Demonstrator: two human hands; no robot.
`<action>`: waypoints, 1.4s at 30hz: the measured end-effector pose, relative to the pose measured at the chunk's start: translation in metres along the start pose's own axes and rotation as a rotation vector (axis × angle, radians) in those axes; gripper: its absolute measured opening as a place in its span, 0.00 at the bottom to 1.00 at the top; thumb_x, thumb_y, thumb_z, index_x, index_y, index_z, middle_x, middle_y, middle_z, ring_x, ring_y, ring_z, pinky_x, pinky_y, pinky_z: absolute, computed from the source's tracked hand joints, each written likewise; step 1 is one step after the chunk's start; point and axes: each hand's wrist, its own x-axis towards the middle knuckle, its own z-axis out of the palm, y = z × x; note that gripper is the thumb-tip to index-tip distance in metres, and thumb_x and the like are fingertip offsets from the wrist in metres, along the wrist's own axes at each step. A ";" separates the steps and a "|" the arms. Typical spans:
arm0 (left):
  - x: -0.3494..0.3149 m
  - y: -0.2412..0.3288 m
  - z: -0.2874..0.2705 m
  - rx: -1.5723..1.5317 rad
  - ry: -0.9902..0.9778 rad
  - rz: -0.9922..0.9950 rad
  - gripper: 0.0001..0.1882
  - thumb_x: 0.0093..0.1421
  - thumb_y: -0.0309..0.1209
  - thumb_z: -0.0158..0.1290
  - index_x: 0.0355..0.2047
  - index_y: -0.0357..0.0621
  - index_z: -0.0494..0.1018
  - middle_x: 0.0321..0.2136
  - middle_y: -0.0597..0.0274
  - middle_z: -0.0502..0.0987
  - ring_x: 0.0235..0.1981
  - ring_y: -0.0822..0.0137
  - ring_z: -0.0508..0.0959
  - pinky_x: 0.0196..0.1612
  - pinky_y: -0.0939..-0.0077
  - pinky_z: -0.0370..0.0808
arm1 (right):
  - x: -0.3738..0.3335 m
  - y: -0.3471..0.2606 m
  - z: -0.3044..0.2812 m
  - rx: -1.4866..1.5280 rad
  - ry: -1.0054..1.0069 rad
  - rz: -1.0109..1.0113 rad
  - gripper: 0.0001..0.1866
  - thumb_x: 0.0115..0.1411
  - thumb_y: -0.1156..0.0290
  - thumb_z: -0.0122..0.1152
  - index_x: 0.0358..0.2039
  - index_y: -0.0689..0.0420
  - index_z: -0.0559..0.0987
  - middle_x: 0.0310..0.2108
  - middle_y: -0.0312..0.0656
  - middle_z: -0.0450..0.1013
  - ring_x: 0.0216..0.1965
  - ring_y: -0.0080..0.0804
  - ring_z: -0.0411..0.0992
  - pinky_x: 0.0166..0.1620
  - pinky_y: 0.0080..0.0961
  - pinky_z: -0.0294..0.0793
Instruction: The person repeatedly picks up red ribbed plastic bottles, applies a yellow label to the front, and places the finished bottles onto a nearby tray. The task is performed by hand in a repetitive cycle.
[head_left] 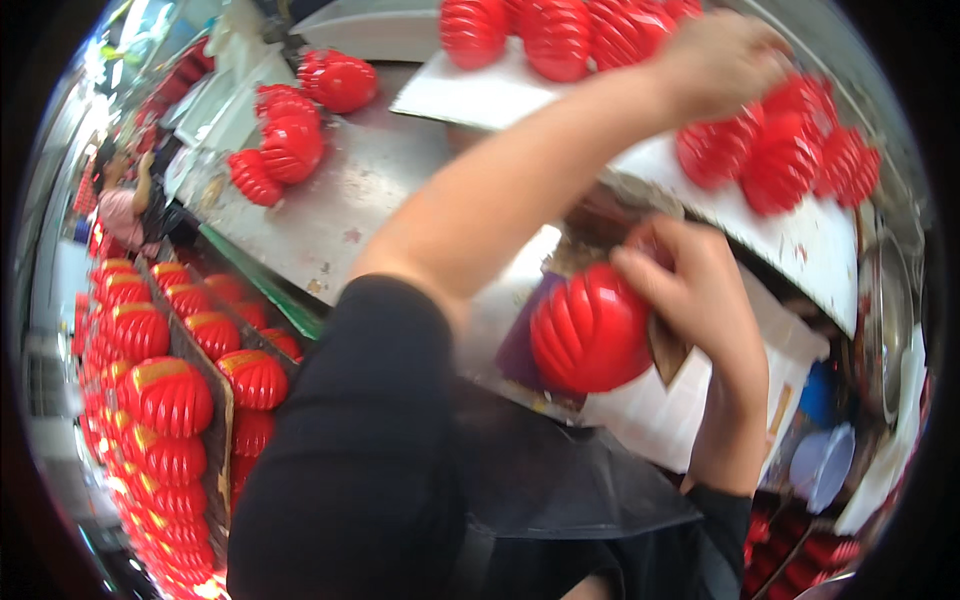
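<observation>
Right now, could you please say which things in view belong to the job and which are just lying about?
Likely for the job:
round red piece, at the right hand
red pieces on the white board, near the left hand
gold-marked red pieces, at left

Apparently lying about:
pale blue tub
metal vessel

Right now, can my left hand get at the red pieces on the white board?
Likely yes: the left hand is over the white board, close to the red pieces, and nothing visible blocks the way.

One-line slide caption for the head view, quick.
Right hand at a shiny red ribbed piece, left hand stretched out beside similar red pieces on a white board.
</observation>
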 end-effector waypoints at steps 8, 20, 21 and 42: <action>-0.224 0.083 -0.078 -0.358 0.027 -0.715 0.29 0.75 0.47 0.49 0.66 0.37 0.69 0.58 0.54 0.75 0.60 0.64 0.73 0.66 0.65 0.68 | 0.023 0.051 0.020 0.302 0.054 0.247 0.20 0.71 0.63 0.60 0.53 0.66 0.81 0.40 0.41 0.81 0.40 0.24 0.78 0.45 0.23 0.78; -0.259 0.084 -0.061 -0.377 0.032 -0.859 0.40 0.61 0.33 0.67 0.71 0.40 0.64 0.63 0.50 0.72 0.61 0.60 0.75 0.65 0.64 0.72 | -0.083 0.040 0.104 0.556 0.346 0.346 0.47 0.65 0.54 0.66 0.76 0.62 0.57 0.60 0.58 0.76 0.59 0.44 0.77 0.62 0.35 0.74; -0.258 0.083 -0.061 -0.475 0.074 -0.868 0.42 0.59 0.35 0.69 0.71 0.40 0.64 0.62 0.48 0.72 0.61 0.59 0.75 0.64 0.64 0.73 | -0.083 0.041 0.109 0.518 0.386 0.303 0.48 0.66 0.52 0.66 0.76 0.62 0.55 0.60 0.58 0.75 0.59 0.44 0.78 0.61 0.35 0.75; -0.289 0.093 -0.043 -0.441 0.213 -0.763 0.44 0.66 0.33 0.65 0.76 0.43 0.54 0.69 0.52 0.64 0.68 0.58 0.67 0.72 0.60 0.63 | -0.303 0.196 -0.008 -0.896 0.576 0.970 0.16 0.66 0.70 0.54 0.50 0.55 0.85 0.35 0.54 0.82 0.38 0.55 0.82 0.43 0.48 0.81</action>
